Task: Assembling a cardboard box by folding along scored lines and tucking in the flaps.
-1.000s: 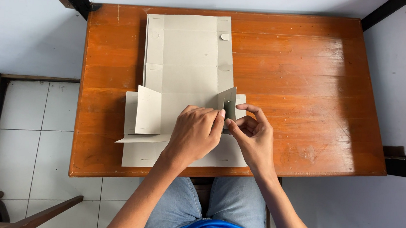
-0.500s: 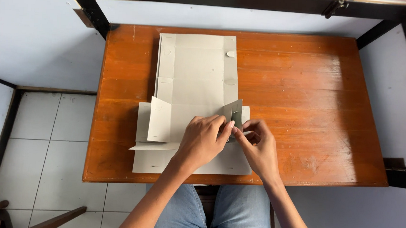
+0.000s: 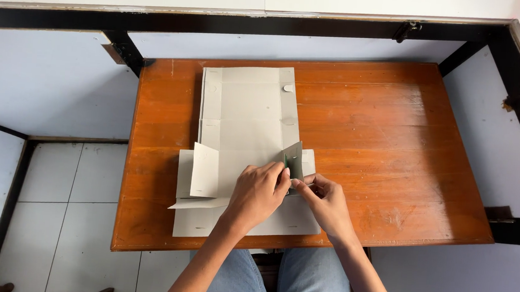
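A flat grey cardboard box blank [image 3: 247, 111] lies unfolded on the left half of a wooden table [image 3: 382, 142]. Its left side flap [image 3: 204, 170] is folded inward and stands slightly up. My left hand [image 3: 258, 193] and my right hand [image 3: 324, 200] meet at the right side flap [image 3: 294, 159], which is lifted upright and shows a darker inner face. Both hands pinch this flap near its base, the left from the inner side, the right from the outer side. The blank's near panel is partly hidden under my hands.
A small round tab [image 3: 288, 88] sits at the blank's far right corner. The table's right half is bare orange-brown wood. White walls and a black frame [image 3: 280, 25] surround the table; white floor tiles [image 3: 67, 193] lie to the left. My jeans-clad knees [image 3: 287, 282] are under the near edge.
The view has tilted, so the table and blank sit lower in the picture. Both hands stay on the raised right flap, which stands about the same.
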